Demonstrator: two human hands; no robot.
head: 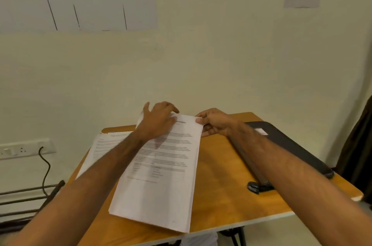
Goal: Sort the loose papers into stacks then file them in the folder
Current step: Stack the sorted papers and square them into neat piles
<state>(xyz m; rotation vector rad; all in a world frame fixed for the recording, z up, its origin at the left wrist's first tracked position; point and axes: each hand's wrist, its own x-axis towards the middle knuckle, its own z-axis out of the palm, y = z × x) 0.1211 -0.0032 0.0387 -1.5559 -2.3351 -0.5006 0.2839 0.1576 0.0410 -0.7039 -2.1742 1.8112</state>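
Lying mid-desk on the wooden table point(221, 181), the paper stack point(161, 175) is pinned at its far end by the left hand point(159, 121) — fingers spread flat — while the right hand point(215, 123) pinches its far right corner, the black folder point(281, 141) lying just right.

A small wooden table point(217, 177) with a pale edge carries everything. A stack of printed papers point(161, 181) lies at its centre, reaching toward six o'clock. At nine o'clock a second pile of papers point(100, 149) lies partly under the first. A black folder point(285, 143) lies at three o'clock, and a black stapler point(256, 186) sits just beside its near end.
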